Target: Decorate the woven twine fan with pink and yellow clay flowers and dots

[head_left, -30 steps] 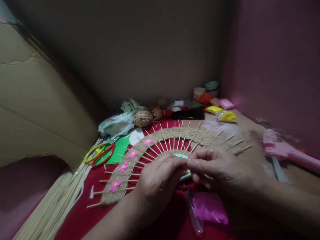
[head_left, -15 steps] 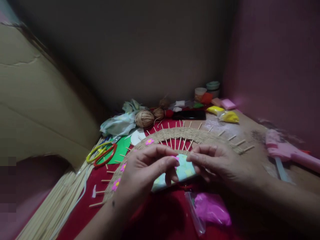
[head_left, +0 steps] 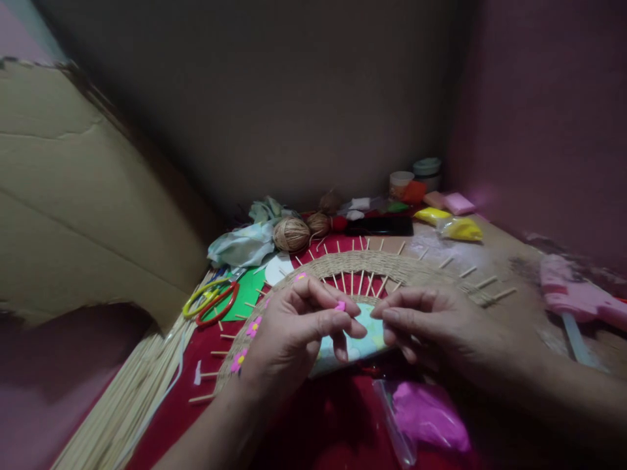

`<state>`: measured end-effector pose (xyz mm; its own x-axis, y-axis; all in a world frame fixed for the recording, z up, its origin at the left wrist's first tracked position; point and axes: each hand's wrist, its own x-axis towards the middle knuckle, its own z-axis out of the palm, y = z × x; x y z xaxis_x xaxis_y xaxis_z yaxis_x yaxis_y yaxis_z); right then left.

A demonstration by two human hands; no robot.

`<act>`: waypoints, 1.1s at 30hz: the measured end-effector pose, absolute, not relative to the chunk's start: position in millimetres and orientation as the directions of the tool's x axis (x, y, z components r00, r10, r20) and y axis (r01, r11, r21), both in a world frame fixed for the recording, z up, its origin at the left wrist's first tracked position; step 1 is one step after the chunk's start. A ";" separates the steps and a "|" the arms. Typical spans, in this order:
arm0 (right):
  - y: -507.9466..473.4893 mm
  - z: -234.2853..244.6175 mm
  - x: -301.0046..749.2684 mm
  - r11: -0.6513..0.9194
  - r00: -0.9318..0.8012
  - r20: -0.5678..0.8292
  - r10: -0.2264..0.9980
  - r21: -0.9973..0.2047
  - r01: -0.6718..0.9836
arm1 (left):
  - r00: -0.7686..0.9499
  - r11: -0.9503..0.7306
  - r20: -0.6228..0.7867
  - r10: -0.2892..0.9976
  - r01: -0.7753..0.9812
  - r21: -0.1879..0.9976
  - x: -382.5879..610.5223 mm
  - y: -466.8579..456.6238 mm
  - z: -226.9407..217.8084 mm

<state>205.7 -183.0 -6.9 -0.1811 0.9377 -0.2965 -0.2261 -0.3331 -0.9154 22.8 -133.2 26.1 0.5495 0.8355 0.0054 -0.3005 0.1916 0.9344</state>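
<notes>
Between the thumb and forefinger of my left hand is a small piece of pink clay. My right hand is just beside it, thumb and fingertips pressed together; whatever may be in that pinch is too small to make out. Under both hands lies a woven fan-shaped piece of twine and thin sticks, its centre covered with pale blue-green patterned cloth. Pink clay flowers with yellow middles sit along its left band. A bag of pink clay lies in front of my right hand.
Scissors rest on green sheet material at left, beside a bundle of sticks. Twine balls, a dark phone and yellow clay packets lie behind. A pink glue gun is at right; cardboard stands left.
The view has shifted slightly, so things appear farther right. The pink piece in my left fingers now shows more clearly above the thumb. My right fingers stay pinched close by.
</notes>
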 end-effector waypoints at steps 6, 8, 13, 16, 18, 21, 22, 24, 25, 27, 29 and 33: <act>-182.6 -8.2 206.0 -0.321 -0.178 -0.281 0.943 -0.909 -0.265 | 0.519 0.219 -0.031 0.854 -0.306 0.926 25.4 -129.8 24.5; -182.4 -10.1 206.5 -0.319 -0.178 -0.280 0.943 -0.911 -0.261 | 0.532 0.235 -0.056 0.845 -0.275 0.932 25.3 -128.8 23.6; -182.3 -11.4 206.3 -0.307 -0.217 -0.253 0.943 -0.913 -0.270 | 0.532 0.209 -0.059 0.845 -0.227 0.951 23.7 -127.5 21.2; -183.0 -7.6 204.8 -0.310 -0.211 -0.259 0.942 -0.914 -0.263 | 0.508 0.161 -0.007 0.861 -0.260 0.952 21.7 -124.3 20.0; -183.7 -4.0 203.7 -0.312 -0.189 -0.267 0.945 -0.912 -0.267 | 0.490 0.138 0.005 0.871 -0.255 0.957 19.7 -120.8 19.7; -184.4 -0.5 202.7 -0.302 -0.159 -0.267 0.950 -0.915 -0.267 | 0.464 0.167 -0.040 0.885 -0.238 0.957 16.5 -114.9 19.9; -184.5 -0.6 202.8 -0.302 -0.155 -0.269 0.951 -0.918 -0.258 | 0.470 0.189 -0.053 0.881 -0.246 0.951 15.6 -113.2 19.8; -184.3 -3.0 203.7 -0.303 -0.156 -0.271 0.950 -0.921 -0.246 | 0.514 0.240 -0.073 0.855 -0.266 0.933 14.3 -110.6 19.4; -184.1 -4.9 204.3 -0.306 -0.158 -0.274 0.949 -0.919 -0.249 | 0.542 0.262 -0.075 0.837 -0.277 0.924 13.9 -109.7 18.9; -183.6 -8.9 205.7 -0.312 -0.156 -0.279 0.947 -0.915 -0.256 | 0.584 0.289 -0.071 0.809 -0.289 0.913 13.4 -108.9 17.9; -183.1 -11.1 206.6 -0.316 -0.148 -0.286 0.947 -0.914 -0.256 | 0.599 0.293 -0.057 0.799 -0.305 0.906 13.4 -108.7 17.1; -182.5 -9.6 206.4 -0.304 -0.151 -0.274 0.950 -0.922 -0.241 | 0.575 0.273 -0.049 0.817 -0.311 0.910 13.3 -108.1 16.9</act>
<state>206.4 -182.5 -9.6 -0.1508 0.9500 -0.2735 -0.2407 -0.3037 -0.9219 13.3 -108.1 16.9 0.5748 0.8169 -0.0485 -0.3111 0.2730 0.9103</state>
